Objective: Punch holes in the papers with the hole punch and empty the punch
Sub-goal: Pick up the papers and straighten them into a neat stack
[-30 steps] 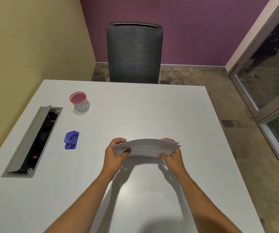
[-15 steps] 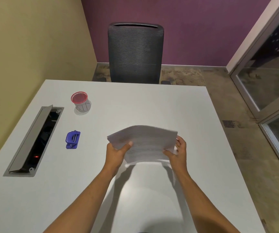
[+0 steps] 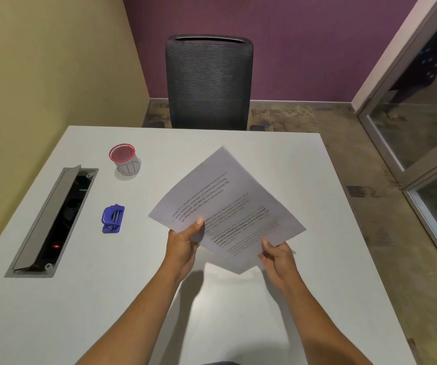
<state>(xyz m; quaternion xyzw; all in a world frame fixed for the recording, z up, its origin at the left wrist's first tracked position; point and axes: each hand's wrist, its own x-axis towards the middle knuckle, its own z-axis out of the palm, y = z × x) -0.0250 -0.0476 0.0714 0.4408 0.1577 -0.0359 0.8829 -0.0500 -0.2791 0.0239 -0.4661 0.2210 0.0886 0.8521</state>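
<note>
I hold a stack of printed white papers (image 3: 228,204) above the middle of the white table (image 3: 291,299), tilted up toward me and turned like a diamond. My left hand (image 3: 183,246) pinches the stack's lower left edge, thumb on top. My right hand (image 3: 278,255) grips its lower right corner. A small blue hole punch (image 3: 113,218) lies on the table to the left of the papers, apart from both hands. A small cup with a red rim (image 3: 124,159), marked "BIN", stands behind the punch.
An open grey cable tray (image 3: 54,222) is set into the table's left side. A dark mesh office chair (image 3: 208,83) stands at the far edge. A yellow wall is on the left, a glass door (image 3: 422,122) on the right.
The papers went from nearly flat and edge-on to raised, facing me and rotated. My right hand slid down to the lower corner.
</note>
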